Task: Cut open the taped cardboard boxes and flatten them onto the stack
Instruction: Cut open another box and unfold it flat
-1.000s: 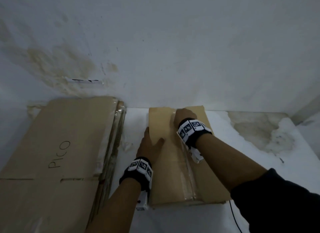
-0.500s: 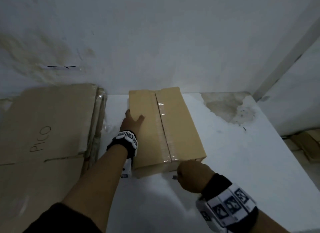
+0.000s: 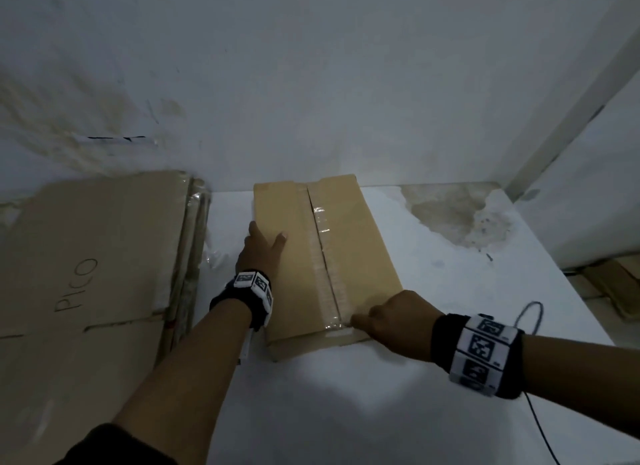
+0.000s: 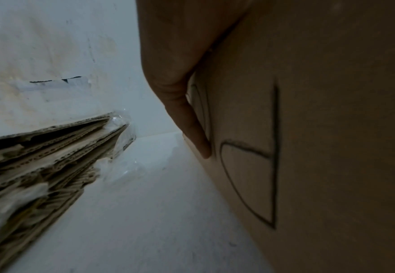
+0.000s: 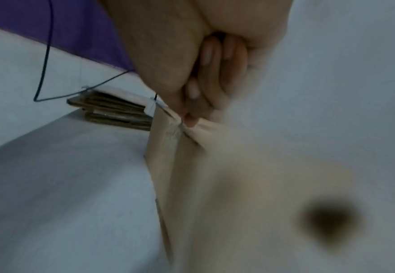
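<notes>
Cutting is the step in hand, by my reading: the brown oblong cardboard box (image 3: 322, 260) lies flat on the white desk (image 3: 450, 326), towards its far edge, its long axis running from the person out to the wall. A strip of clear tape (image 3: 323, 267) follows that axis down the middle seam. The left hand (image 3: 261, 248) lies with straight fingers on the box's left top edge, steadying it; the left wrist view shows fingers (image 4: 192, 127) pressed flat to the box's side. The right hand (image 3: 391, 321) is curled tight at the near end of the seam, thumb and fingertips (image 5: 189, 120) pinched together; whether a blade sits in that pinch I cannot tell. A stack of flattened brown cardboard (image 3: 93, 256) occupies the desk's left edge. Next, I judge, the flaps need parting along the seam, then the box collapsing and carrying left.
</notes>
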